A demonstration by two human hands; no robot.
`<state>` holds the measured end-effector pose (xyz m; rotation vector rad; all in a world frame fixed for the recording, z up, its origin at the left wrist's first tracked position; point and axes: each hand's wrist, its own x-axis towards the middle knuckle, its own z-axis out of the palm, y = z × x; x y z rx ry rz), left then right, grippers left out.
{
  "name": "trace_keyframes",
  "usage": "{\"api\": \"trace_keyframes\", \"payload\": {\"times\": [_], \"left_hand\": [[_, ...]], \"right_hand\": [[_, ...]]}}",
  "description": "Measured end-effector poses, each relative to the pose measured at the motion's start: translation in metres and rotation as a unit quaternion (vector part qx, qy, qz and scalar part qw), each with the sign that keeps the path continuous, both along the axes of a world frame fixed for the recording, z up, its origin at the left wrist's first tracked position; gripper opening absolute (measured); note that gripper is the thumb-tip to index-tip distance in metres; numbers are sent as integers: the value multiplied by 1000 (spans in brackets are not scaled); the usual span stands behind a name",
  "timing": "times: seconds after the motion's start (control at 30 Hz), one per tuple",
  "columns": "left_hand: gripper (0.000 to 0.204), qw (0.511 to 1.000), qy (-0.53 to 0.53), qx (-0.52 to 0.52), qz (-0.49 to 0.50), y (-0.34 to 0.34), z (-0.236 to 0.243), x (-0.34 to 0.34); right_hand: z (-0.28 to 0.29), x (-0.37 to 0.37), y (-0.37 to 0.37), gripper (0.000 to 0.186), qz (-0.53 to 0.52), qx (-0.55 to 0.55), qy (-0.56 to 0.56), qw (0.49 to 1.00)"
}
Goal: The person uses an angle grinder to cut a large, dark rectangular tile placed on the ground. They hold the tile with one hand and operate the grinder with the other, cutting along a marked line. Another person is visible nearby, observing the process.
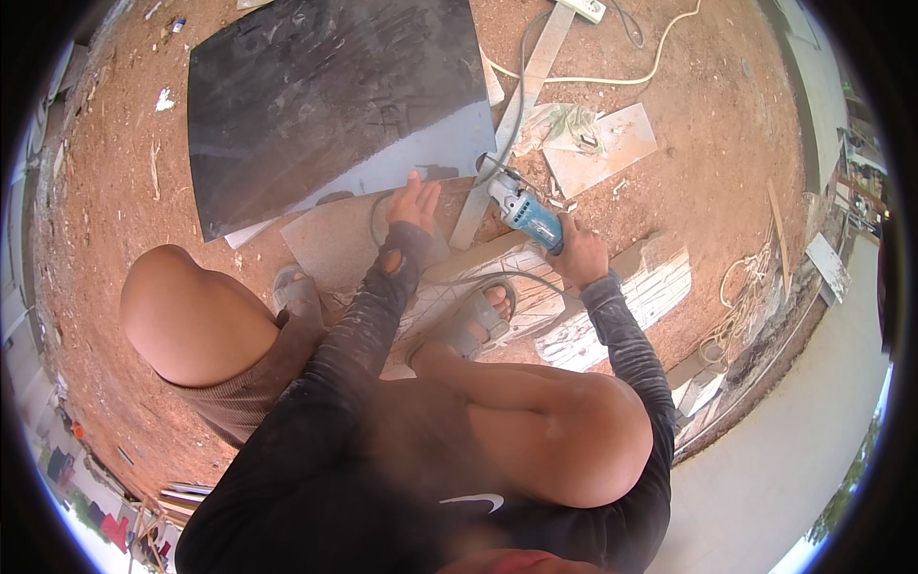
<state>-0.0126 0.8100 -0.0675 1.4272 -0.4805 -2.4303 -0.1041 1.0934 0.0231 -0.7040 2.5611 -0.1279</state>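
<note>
My right hand (581, 253) is wrapped around the rear of a teal and silver angle grinder (533, 218). The grinder's head points toward the right near corner of a large glossy black panel (335, 96), where the disc is hard to make out. My left hand (414, 203) has its fingers stretched out at the panel's near edge; whether it touches the panel I cannot tell. Dust marks and smears cover the panel's dark surface. A cord runs from the grinder's rear past my right wrist toward my feet.
Pale wooden planks (612, 311) lie by my sandalled feet. A narrow board (540, 62) extends to a white power strip (585, 10) with cables. Beyond the grinder lies a dusty tile piece (617, 148). Tangled rope (741, 301) rests at right, near a wall ledge.
</note>
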Motion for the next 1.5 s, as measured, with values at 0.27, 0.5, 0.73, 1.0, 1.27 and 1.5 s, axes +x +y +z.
{"api": "trace_keyframes", "payload": {"times": [0.27, 0.5, 0.73, 1.0, 1.27, 1.5], "left_hand": [[66, 1000, 3, -1, 5, 0, -4, 0], [69, 1000, 0, 4, 3, 0, -1, -1], [72, 1000, -5, 7, 9, 0, 4, -2], [69, 1000, -5, 6, 13, 2, 0, -3], [65, 1000, -7, 2, 13, 1, -4, -2], [67, 1000, 1, 1, 9, 0, 2, 0]], "right_hand": [[1, 0, -3, 64, 7, -7, 9, 1000], [1, -1, -4, 65, -9, -30, 3, 999], [5, 1, -9, 67, -12, -1, 2, 1000], [2, 1, -2, 62, -8, -10, 12, 1000], [-3, 1, 3, 64, -11, -5, 9, 1000], [1, 4, 3, 65, -19, -7, 12, 1000]]}}
